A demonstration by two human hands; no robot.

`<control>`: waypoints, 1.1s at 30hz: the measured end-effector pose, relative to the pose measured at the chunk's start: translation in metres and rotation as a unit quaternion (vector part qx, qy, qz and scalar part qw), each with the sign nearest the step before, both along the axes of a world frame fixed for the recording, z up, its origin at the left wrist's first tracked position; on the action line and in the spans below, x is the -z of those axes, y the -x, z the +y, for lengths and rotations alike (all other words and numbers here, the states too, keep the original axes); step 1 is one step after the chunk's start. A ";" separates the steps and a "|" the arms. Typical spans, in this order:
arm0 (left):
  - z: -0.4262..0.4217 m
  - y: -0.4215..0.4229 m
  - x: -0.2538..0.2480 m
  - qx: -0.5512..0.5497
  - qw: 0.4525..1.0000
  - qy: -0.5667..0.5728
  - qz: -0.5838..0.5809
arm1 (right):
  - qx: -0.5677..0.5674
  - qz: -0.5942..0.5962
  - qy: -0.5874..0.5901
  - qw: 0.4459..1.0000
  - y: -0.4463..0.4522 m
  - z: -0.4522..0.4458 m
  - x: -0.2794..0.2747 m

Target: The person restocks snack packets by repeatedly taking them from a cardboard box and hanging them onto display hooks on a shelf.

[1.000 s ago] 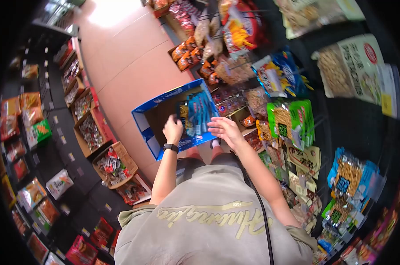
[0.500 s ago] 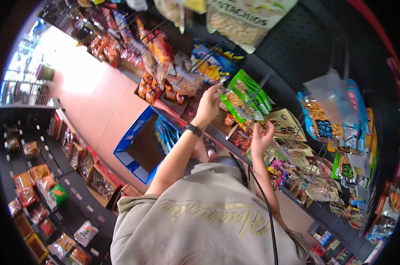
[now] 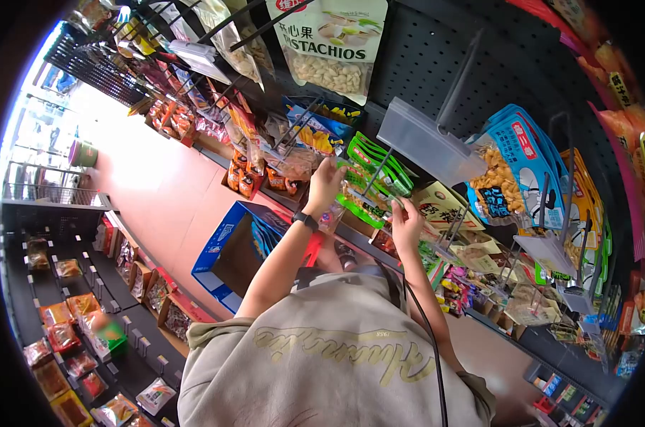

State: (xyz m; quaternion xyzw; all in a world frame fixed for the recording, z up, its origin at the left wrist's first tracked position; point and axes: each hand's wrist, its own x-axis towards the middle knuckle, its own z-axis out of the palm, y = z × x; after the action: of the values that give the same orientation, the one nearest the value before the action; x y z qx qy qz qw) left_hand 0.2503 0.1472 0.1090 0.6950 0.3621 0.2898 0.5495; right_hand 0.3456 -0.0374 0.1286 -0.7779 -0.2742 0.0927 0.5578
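Note:
A front green snack bag (image 3: 363,206) hangs on a metal peg hook, with several matching green bags (image 3: 379,165) behind it. My left hand (image 3: 325,188), with a dark watch band on the wrist, pinches the bag's left edge. On its right side, the fingers of my right hand (image 3: 407,223) are closed at the bag's edge. The hook's rod runs out between my two hands. Just right of the green bags hangs a cream packet (image 3: 447,206) with dark lettering.
A pistachio bag (image 3: 329,50) hangs above on the black pegboard (image 3: 426,50). Blue nut bags (image 3: 522,164) and a clear label holder (image 3: 429,142) jut out at right. Below left, a blue carton (image 3: 216,260) stands on the floor. Several hooks stick out around my hands.
The view has shifted, bringing the pistachio bag and label holder fully into sight. My left fingers have closed on the green bag's edge, and the bag now sits lower against my hands.

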 end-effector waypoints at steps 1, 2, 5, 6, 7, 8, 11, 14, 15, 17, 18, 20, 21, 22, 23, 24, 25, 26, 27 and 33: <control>-0.001 0.004 0.003 0.001 1.000 0.011 0.006 | -0.004 -0.004 0.001 1.000 0.000 -0.002 0.002; -0.002 0.007 0.007 -0.001 1.000 -0.002 0.001 | -0.009 -0.008 0.001 1.000 0.001 -0.004 0.003; -0.009 0.018 0.004 -0.012 0.999 -0.008 -0.030 | -0.016 0.001 0.006 1.000 0.006 -0.009 0.007; -0.011 0.021 0.004 -0.019 0.999 -0.011 -0.032 | -0.018 0.010 0.008 1.000 0.007 -0.011 0.007; -0.012 0.023 0.006 -0.013 0.999 0.011 -0.045 | -0.023 0.020 0.010 0.999 0.008 -0.011 0.007; -0.013 0.026 0.007 -0.010 0.998 0.033 -0.059 | -0.023 0.029 0.015 0.999 0.007 -0.012 0.011; -0.019 0.034 0.003 -0.006 0.996 0.050 -0.074 | -0.038 0.027 0.026 0.999 0.002 -0.009 0.004; -0.020 0.041 0.005 -0.033 0.995 0.058 -0.071 | -0.086 0.025 0.030 0.996 -0.001 -0.006 0.000; -0.019 0.046 0.012 -0.037 0.996 0.058 -0.059 | -0.106 0.033 0.030 0.993 0.003 -0.005 -0.002; -0.019 0.060 0.025 -0.044 0.997 0.056 -0.024 | -0.156 0.073 0.099 0.980 0.012 -0.002 -0.009; -0.022 0.072 0.014 -0.038 0.994 0.103 -0.006 | -0.186 0.032 0.106 0.976 0.016 -0.003 -0.004; -0.030 0.086 0.025 -0.082 0.986 0.103 -0.099 | -0.241 -0.151 0.118 0.951 0.030 0.001 -0.014; -0.032 0.095 0.030 -0.105 0.979 0.101 -0.143 | -0.259 -0.195 0.151 0.934 0.043 0.004 -0.033; -0.032 0.109 0.016 -0.115 0.980 0.101 -0.124 | -0.261 -0.185 0.155 0.935 0.054 0.007 -0.043; -0.032 0.122 0.003 -0.128 0.979 0.091 -0.129 | -0.262 -0.175 0.158 0.936 0.064 0.010 -0.053; -0.029 0.134 -0.014 -0.141 0.977 0.080 -0.136 | -0.300 -0.189 0.138 0.925 0.071 0.018 -0.066; -0.026 0.146 -0.034 -0.153 0.975 0.068 -0.144 | -0.337 -0.204 0.118 0.912 0.078 0.026 -0.081; -0.024 0.162 -0.069 -0.166 0.975 0.078 -0.122 | -0.373 -0.218 0.097 0.897 0.085 0.034 -0.098; -0.017 0.181 -0.085 -0.139 0.984 0.050 -0.095 | -0.409 -0.216 0.097 0.881 0.093 0.043 -0.114; -0.006 0.272 -0.137 -0.157 0.980 0.034 -0.116 | -0.557 -0.266 0.145 0.774 0.170 0.103 -0.163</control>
State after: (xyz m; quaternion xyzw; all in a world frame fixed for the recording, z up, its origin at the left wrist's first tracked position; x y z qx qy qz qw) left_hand -0.0217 0.1417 0.2455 0.5718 0.4103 0.4386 0.5590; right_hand 0.1760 0.0652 0.2919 -0.5545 -0.7800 0.2154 0.1943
